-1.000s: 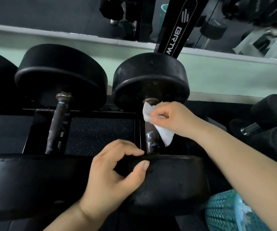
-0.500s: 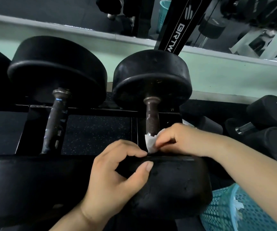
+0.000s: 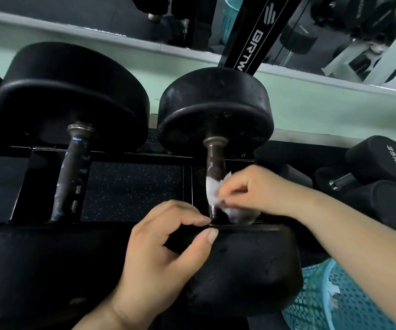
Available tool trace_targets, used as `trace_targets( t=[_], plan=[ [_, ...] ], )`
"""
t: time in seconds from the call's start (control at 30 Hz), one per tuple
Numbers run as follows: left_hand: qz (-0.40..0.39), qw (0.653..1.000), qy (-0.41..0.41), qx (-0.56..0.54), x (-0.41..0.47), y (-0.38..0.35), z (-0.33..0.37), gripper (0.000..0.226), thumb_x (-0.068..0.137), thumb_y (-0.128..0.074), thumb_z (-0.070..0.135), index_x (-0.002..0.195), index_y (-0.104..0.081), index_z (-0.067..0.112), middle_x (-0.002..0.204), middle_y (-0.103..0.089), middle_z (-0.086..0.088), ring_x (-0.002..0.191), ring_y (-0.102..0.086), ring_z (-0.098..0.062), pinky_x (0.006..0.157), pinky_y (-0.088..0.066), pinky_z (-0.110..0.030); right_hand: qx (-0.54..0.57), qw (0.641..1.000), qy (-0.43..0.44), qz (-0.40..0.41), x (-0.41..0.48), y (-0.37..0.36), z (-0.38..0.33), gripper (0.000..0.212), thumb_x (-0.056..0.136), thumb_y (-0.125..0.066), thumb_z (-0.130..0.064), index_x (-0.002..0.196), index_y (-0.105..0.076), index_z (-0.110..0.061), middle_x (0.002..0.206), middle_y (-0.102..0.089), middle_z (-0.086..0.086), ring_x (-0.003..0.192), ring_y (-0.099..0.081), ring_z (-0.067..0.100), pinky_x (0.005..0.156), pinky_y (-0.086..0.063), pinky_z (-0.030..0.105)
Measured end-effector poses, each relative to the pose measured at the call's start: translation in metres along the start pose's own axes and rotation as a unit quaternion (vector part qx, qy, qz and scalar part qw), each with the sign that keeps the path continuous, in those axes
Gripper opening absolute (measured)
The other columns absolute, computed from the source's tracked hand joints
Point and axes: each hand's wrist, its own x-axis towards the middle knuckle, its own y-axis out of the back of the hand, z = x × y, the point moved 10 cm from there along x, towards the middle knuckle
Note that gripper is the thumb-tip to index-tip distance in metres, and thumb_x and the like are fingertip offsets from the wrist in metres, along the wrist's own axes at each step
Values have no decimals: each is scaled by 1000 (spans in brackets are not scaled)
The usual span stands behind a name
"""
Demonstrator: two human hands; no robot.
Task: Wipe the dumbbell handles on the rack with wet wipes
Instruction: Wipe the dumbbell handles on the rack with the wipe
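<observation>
The right hand's (image 3: 251, 189) grip pinched the wipe (image 3: 212, 190) against the near end of the handle (image 3: 214, 163), whose long axis ran away to the far head (image 3: 216, 103), its bare length lying beyond the grip, while the left hand (image 3: 166, 246) clasped the near head (image 3: 251, 270).

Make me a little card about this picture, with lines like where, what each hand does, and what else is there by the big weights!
place: a gym rack of black dumbbells
right hand: pinches a white wet wipe against the low part of the handle of the right dumbbell
left hand: grips the rim of that dumbbell's near head
left dumbbell handle: no hand on it
basket: blue mesh, bottom right, white scraps inside
small dumbbells: far right, marked 35KG
</observation>
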Motion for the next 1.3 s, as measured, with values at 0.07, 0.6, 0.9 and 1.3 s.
trace_targets(
  t=[0.07, 0.6, 0.9, 1.3],
  plan=[
    [-1, 1000, 2, 1, 0, 0, 0, 8, 74, -59, 33, 79, -60, 28, 86, -62, 11, 79, -60, 1, 72, -41, -4, 46, 996, -4, 80, 4, 19, 1, 17, 79, -65, -6, 80, -68, -23, 50, -55, -34, 55, -51, -17, 60, -35, -1],
    [-1, 1000, 12, -15, 0, -1, -1, 8, 74, -58, 34, 79, -62, 28, 84, -62, 12, 77, -60, 1, 71, -40, -4, 64, 985, -6, 158, 2, 24, 4, 6, 81, -64, -11, 83, -69, -10, 54, -52, -19, 53, -48, -14, 59, -35, 1],
    [11, 1000, 19, 3, 0, 3, 3, 15, 80, -46, 33, 79, -61, 29, 88, -61, 14, 79, -57, 4, 72, -38, -2, 261, 963, -9, 67, -31, 29, -12, 15, 78, -60, -12, 69, -63, -24, 63, -62, -16, 64, -56, -4, 65, -44, 11],
    [-181, 952, 47, 243, 49, -3, 38, 43, 75, -69, 23, 116, -56, 29, 104, -46, 28, 108, -43, 2, 93, -29, -11, 165, 982, 65, 59, -46, 13, -63, 28, 90, -49, -5, 80, -58, -29, 82, -63, -12, 82, -57, 0, 83, -43, 17]
  ],
)
